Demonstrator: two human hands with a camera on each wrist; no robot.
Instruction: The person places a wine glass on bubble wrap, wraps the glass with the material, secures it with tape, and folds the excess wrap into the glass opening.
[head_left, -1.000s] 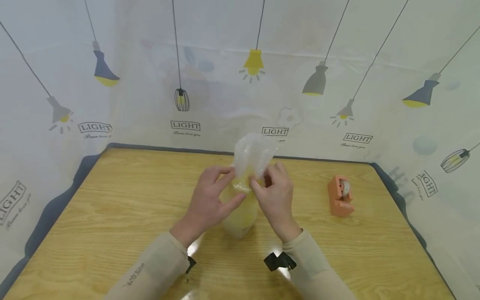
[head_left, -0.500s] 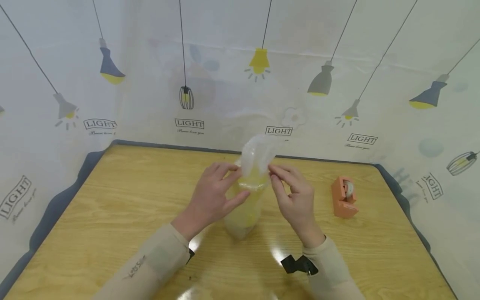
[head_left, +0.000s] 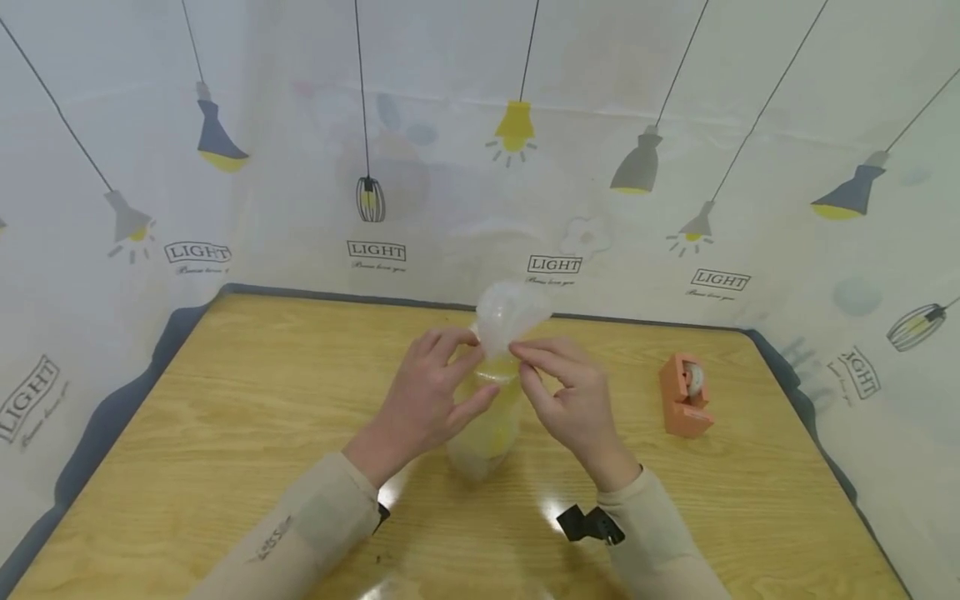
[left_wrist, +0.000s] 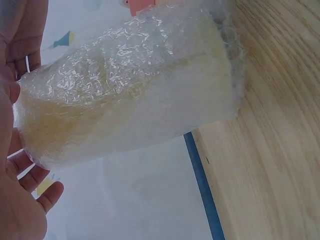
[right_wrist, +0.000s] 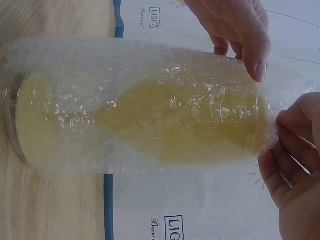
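Note:
A yellow goblet-shaped object (right_wrist: 200,122) stands upright on the wooden table, seen through a sleeve of clear bubble wrap (head_left: 513,308). Its round foot, thin stem and wide bowl show in the right wrist view. The loose wrap rises above the bowl and bends over at the top. My left hand (head_left: 420,392) holds the wrapped upper part from the left, thumb in front and fingers farther back. With thumb and fingertips, my right hand (head_left: 573,404) pinches the wrap at the right, just above the bowl's rim. In the left wrist view the crinkled wrap (left_wrist: 130,55) hides most of the goblet's outline.
To the right on the table (head_left: 225,392) stands an orange tape dispenser (head_left: 684,396) with a roll of tape in it. A white cloth backdrop printed with lamps (head_left: 450,200) encloses the table's back and sides.
My right hand first moved out to the right, then slightly back in at the wrap's neck. The top of the wrap is lower and more gathered. My left hand stays nearly still.

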